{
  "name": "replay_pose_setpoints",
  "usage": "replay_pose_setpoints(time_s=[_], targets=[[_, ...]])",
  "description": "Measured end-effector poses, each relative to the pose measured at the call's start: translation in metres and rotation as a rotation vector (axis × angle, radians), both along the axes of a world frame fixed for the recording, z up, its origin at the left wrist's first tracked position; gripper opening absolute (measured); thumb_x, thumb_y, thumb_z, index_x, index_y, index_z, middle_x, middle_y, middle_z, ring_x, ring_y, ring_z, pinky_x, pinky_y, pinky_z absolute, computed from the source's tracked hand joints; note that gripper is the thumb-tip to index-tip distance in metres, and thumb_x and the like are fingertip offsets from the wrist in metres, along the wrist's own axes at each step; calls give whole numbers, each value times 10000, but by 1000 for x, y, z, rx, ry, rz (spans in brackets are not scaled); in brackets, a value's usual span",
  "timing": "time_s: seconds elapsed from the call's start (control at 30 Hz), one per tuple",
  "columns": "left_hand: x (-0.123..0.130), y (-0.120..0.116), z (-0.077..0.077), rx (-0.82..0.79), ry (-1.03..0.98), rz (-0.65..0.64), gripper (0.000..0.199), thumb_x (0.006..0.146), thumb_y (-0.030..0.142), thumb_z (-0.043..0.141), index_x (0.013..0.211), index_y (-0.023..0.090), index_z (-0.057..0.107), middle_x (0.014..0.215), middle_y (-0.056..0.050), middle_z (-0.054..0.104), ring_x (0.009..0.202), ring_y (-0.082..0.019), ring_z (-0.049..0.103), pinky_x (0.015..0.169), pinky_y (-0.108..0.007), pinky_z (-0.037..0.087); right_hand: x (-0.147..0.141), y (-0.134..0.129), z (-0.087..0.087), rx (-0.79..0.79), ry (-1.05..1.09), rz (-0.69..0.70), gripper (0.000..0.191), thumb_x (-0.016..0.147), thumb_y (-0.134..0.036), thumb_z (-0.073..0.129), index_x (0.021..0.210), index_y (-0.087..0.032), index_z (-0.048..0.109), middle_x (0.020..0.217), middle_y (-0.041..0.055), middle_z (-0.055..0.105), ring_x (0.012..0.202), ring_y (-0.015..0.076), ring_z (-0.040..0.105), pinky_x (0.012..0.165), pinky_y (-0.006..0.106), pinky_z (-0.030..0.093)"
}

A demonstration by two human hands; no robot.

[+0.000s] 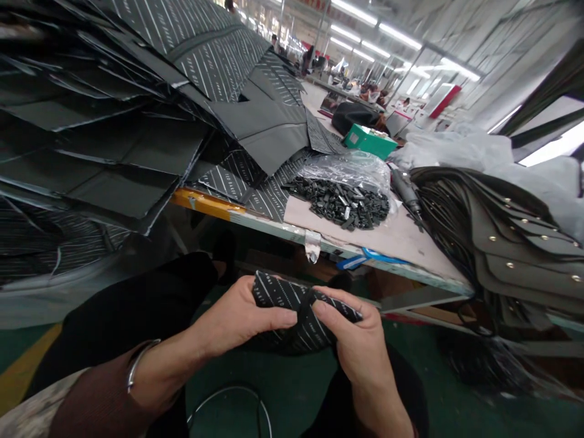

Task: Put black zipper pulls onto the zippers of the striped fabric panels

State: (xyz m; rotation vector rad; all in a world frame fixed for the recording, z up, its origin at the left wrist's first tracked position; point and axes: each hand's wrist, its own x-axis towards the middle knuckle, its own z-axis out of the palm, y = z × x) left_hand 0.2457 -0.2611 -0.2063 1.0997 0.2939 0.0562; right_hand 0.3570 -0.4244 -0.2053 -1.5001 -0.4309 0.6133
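Observation:
Between my two hands, above my lap and just in front of the table edge, is a black fabric piece (pixel 278 292) printed with white lettering and stripes. It looks bent or folded, with a dark band across its middle. My left hand (pixel 249 319) grips its left end, the thumb lying along the near face. On the other end, my right hand (pixel 353 325) presses its thumb close to the dark band, fingers wrapped behind. The far side of the piece and most fingertips are hidden.
A pile of small black parts (pixel 349 204) lies in clear plastic on the table (pixel 410 255). Stacked dark panels (pixel 150 146) rise at the left. A green box (pixel 370 142), a grey tool (pixel 405 187) and dark flaps with metal studs (pixel 511 225) are further right. Blue scissors-like handles (pixel 360 259) overhang the edge.

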Motion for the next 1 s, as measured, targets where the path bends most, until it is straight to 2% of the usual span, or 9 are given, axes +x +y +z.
replay_pose_setpoints(time_s=[0.1,0.2,0.43,0.53,0.63,0.73,0.87,0.93,1.0], targets=[[8,-4,5,130,26,145,131,716,248,835,800,171,770,710,28,703,665,-106,597,638,-186,451,-2,0,-2,-57,-138,33,113,785,-269,794,886,-315,815,839,-34,795,763,135,703,689,193,542],[13,-7,8,189,60,173,169,729,302,813,709,143,759,631,23,658,606,-95,540,594,-190,408,0,-3,-3,-39,-248,77,202,797,-205,778,939,-348,799,852,-59,770,759,113,684,680,178,525],[22,-12,2,-100,182,225,260,607,347,884,660,139,739,627,-10,684,597,-128,575,594,-231,434,-3,-7,3,116,-750,167,266,859,-34,667,974,-257,755,854,-7,705,770,134,651,699,252,516],[21,-12,2,-125,128,183,278,621,344,897,745,140,755,724,-28,723,682,-155,620,664,-254,476,-5,-4,7,92,-835,54,290,861,-34,674,1010,-272,745,872,-4,708,807,148,652,734,271,520],[17,-12,3,-102,49,175,306,631,298,911,866,155,776,829,-27,747,803,-175,641,765,-265,493,-4,0,10,62,-701,-62,283,859,-82,708,1020,-312,741,900,-20,707,831,149,649,736,257,522],[14,-12,4,-135,78,202,297,649,334,904,848,152,781,797,-25,746,783,-174,641,756,-263,502,1,3,11,75,-521,55,240,825,-116,761,970,-307,751,894,-20,704,795,150,652,688,247,527],[15,-10,7,-277,101,216,293,634,339,916,771,128,767,751,-30,743,707,-142,640,694,-219,507,4,6,6,188,-518,146,198,810,-85,767,861,-277,767,859,-10,738,821,164,662,761,276,523],[17,-10,9,-328,103,222,302,639,353,914,727,114,750,707,-34,732,653,-126,632,651,-202,501,3,9,3,256,-366,128,173,829,-120,761,887,-283,776,880,-2,762,851,177,677,801,297,525],[19,-8,11,-325,103,233,318,683,384,882,677,109,723,666,-37,712,620,-128,628,621,-202,498,1,12,1,327,-94,91,88,851,-205,756,888,-281,780,839,-3,764,787,175,685,769,302,540]])
